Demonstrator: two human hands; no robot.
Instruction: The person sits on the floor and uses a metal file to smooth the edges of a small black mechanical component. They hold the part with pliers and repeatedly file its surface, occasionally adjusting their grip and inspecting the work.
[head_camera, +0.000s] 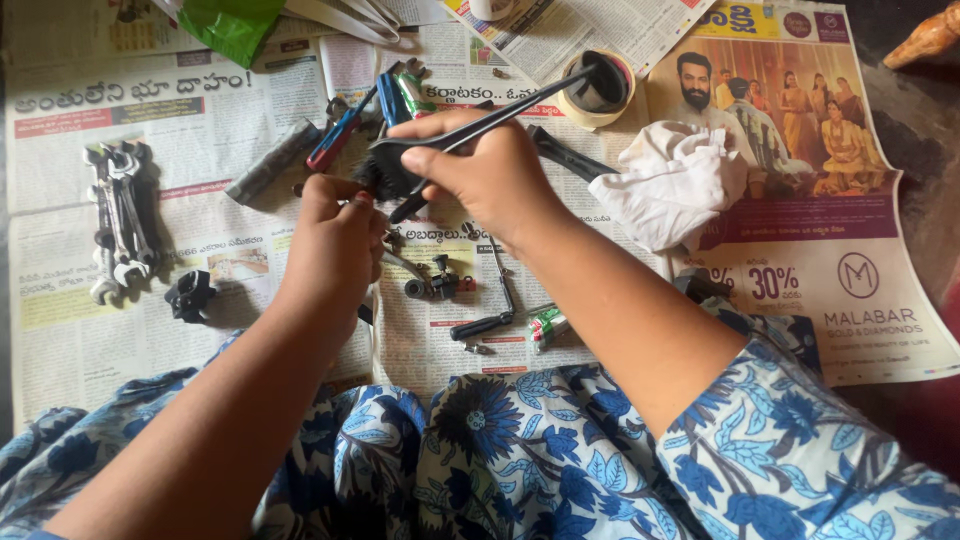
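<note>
Head view: right hand grips a long black brush over the small dark metal part pinched by left hand.

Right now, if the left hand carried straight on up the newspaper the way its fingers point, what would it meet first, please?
The left hand points up and slightly right. First in line is probably the dark toothed part at its fingertips, which the right hand works on with a thin black tool. Depth is unclear; beyond lie the red and blue handled tools.
</note>
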